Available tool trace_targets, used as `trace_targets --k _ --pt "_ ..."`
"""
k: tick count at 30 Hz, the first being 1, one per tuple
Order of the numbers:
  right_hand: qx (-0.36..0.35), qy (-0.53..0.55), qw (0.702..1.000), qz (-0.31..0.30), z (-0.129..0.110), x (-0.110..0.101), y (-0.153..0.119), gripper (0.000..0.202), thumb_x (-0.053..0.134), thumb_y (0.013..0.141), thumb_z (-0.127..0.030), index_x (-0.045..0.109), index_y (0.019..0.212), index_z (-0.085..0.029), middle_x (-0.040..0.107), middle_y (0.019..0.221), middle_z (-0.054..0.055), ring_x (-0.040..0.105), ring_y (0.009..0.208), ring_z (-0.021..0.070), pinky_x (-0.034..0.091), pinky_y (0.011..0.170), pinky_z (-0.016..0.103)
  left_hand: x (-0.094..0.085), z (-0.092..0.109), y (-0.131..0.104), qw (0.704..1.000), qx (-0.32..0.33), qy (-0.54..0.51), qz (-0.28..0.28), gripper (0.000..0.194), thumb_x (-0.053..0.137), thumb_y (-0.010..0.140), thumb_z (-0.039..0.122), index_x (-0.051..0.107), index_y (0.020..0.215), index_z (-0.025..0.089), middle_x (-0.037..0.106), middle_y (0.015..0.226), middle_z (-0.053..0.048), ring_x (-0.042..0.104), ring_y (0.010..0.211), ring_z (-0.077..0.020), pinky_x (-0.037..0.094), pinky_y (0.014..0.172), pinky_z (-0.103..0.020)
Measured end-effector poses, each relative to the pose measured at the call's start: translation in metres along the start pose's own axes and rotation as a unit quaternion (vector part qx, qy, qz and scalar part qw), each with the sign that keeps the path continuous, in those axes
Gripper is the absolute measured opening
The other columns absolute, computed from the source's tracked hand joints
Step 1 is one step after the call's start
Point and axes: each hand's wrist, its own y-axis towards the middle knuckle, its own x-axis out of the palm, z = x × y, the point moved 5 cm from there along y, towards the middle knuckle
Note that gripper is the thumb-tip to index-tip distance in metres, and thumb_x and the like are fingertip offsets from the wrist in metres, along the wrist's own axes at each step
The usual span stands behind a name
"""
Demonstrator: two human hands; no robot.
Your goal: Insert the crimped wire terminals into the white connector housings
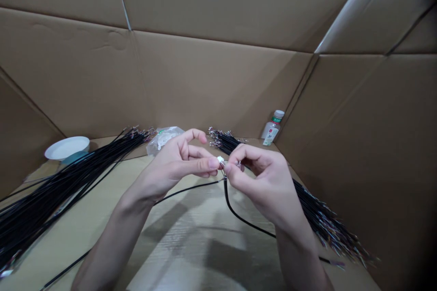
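Note:
Between thumb and finger, my left hand (182,157) pinches a small white plug connector (221,160). Close against it, my right hand (261,175) is closed in a pinch on thin wires that come out of the end of a black cable (229,202). The two sets of fingertips nearly meet over the table. From there the cable hangs down and curves off to the right beneath my right forearm. Another black cable (191,188) runs left from the same spot under my left wrist. How far the wires reach into the connector is too small to tell.
A thick bundle of black cables (68,186) lies on the left, another bundle (317,213) on the right. At the back stand a white bowl (67,148), a clear bag of white pieces (165,136) and a bottle (272,128). Cardboard walls (218,82) enclose the table (177,241).

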Motion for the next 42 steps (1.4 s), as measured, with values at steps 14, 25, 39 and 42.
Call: trace_targets --k 14,25,39,42 --pt "-0.137 0.009 0.985 0.1 0.001 0.014 -0.006 0.016 0.068 0.095 -0.015 0.065 0.082 -0.024 0.063 0.083 -0.001 0.057 0.079 0.0163 0.045 0.074 0.033 -0.005 0.016 -0.011 0.98 0.132 0.091 0.114 0.016 0.09 0.08 0.016 0.081 0.092 0.023 0.08 0.08 0.002 0.075 0.075 -0.0096 0.06 0.069 -0.012" --pt "-0.19 0.027 0.96 0.206 0.005 0.014 -0.008 0.017 0.068 0.092 -0.009 0.067 0.081 -0.022 0.064 0.081 -0.003 0.058 0.076 0.0138 0.046 0.069 0.031 0.014 -0.008 -0.001 0.963 0.204 -0.062 0.163 0.014 0.092 0.079 0.02 0.082 0.088 0.025 0.081 0.083 0.005 0.075 0.076 -0.0066 0.062 0.07 -0.01" --pt "-0.228 -0.027 0.963 0.14 -0.004 0.012 -0.009 0.017 0.068 0.093 -0.008 0.064 0.084 -0.022 0.063 0.082 -0.003 0.057 0.077 0.0137 0.047 0.072 0.032 0.004 0.01 -0.01 0.956 0.237 0.104 0.14 0.012 0.09 0.081 0.018 0.084 0.085 0.028 0.082 0.083 0.004 0.075 0.076 -0.0074 0.061 0.072 -0.012" --pt "-0.239 -0.048 0.961 0.133 -0.004 0.013 -0.008 0.018 0.067 0.093 -0.007 0.063 0.084 -0.022 0.063 0.082 -0.003 0.057 0.078 0.0136 0.046 0.072 0.032 0.001 0.017 -0.013 0.944 0.247 0.159 0.153 0.014 0.09 0.079 0.016 0.084 0.083 0.028 0.081 0.079 0.004 0.073 0.071 -0.0072 0.058 0.065 -0.012"
